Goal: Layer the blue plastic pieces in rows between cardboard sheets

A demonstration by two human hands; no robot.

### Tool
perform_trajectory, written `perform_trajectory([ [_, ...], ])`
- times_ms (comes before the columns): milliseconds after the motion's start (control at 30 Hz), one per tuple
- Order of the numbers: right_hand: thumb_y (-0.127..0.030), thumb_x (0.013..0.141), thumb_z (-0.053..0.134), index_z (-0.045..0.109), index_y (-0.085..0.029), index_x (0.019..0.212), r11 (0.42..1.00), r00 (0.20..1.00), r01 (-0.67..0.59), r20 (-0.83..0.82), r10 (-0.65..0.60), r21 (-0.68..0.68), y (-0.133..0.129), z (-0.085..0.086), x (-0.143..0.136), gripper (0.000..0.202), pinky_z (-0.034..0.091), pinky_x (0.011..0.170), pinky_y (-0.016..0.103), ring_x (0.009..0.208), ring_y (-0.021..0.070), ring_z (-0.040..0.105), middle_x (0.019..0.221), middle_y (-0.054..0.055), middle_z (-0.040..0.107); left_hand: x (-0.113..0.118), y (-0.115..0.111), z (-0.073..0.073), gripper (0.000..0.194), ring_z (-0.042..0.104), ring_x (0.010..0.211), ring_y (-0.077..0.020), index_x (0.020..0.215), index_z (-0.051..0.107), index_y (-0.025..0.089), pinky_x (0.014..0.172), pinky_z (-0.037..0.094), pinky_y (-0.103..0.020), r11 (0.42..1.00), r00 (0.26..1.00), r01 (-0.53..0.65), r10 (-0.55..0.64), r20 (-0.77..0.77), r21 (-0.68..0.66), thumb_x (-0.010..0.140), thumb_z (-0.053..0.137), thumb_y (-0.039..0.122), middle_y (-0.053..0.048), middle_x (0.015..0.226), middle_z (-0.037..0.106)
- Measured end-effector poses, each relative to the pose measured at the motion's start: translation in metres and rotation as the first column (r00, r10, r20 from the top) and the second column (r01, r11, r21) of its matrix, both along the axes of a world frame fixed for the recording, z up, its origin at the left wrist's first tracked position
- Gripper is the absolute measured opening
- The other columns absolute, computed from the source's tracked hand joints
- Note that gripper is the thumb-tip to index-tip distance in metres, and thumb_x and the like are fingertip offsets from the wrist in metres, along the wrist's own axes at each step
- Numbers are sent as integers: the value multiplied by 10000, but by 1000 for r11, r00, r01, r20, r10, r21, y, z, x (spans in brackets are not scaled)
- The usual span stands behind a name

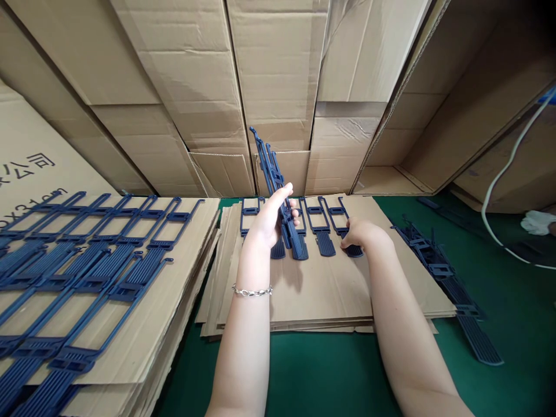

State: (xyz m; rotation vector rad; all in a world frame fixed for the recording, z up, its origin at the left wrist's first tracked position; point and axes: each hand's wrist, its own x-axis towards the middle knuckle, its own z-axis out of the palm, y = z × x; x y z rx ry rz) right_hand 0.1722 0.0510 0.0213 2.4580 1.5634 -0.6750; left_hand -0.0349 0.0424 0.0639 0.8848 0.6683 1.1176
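My left hand (273, 217) is closed round a bundle of dark blue plastic frame pieces (270, 165), held tilted upward over the cardboard stack. Each piece has a slim open frame at one end and a ribbed, paddle-like tab at the other. On the top cardboard sheet (321, 295) several of the same pieces lie in a row, frames toward the back. At the row's right end my right hand (369, 234) has its thumb and curled fingers on a blue plastic frame piece (336, 209), by its ribbed tab. The fingertips are partly hidden.
On the left, another cardboard stack (174, 324) carries rows of blue pieces (134, 272). A loose pile of them (438, 266) lies at right on the green surface (321, 376). Cardboard boxes (278, 69) wall the back. A white cable (499, 179) hangs at far right.
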Motion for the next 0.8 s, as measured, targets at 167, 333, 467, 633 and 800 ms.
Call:
perform_trajectory([
  [167, -338, 750, 574, 530, -136, 1140, 980, 996, -82, -7, 84, 181, -16, 26, -14, 441, 439, 778, 304, 1024, 257, 514, 1106, 143, 544, 5, 0, -2, 427, 541, 556, -114, 861, 493, 187, 477, 447, -237, 999, 1000, 3, -3, -11, -40, 644, 649, 521, 22, 686, 504],
  [333, -470, 859, 392, 491, -257, 1223, 794, 791, -288, -334, 513, 536, -49, 63, -42, 433, 425, 704, 226, 851, 144, 549, 994, 27, 593, 17, 2, -7, 494, 589, 667, -162, 854, 521, 170, 536, 469, -249, 999, 1000, -1, 0, -30, -51, 612, 656, 578, -24, 723, 570],
  [467, -383, 690, 648, 411, -245, 1304, 784, 745, -357, -352, 567, 507, -55, 66, -49, 673, 395, 556, 208, 637, 122, 522, 771, 4, 589, 22, 4, -12, 488, 585, 707, -163, 849, 537, 172, 596, 482, -260, 1000, 1000, -2, 2, -11, -9, 615, 651, 585, -33, 748, 590],
  [633, -312, 657, 664, 477, -238, 1258, 828, 774, -324, -375, 510, 459, -51, 67, -27, 634, 423, 613, 211, 720, 136, 555, 863, 16, 605, 23, 2, -15, 350, 563, 715, -128, 812, 557, 173, 608, 464, -230, 987, 989, 68, -47, -143, 148, 669, 663, 474, -13, 783, 583],
  [800, -344, 643, 650, 596, -192, 1119, 895, 794, -274, -443, 417, 352, -57, 73, 10, 503, 444, 680, 220, 843, 173, 565, 948, 29, 615, 28, -5, -11, 337, 569, 749, -138, 847, 583, 174, 612, 439, -228, 981, 930, 136, -77, -360, 142, 718, 596, 485, -31, 861, 609],
])
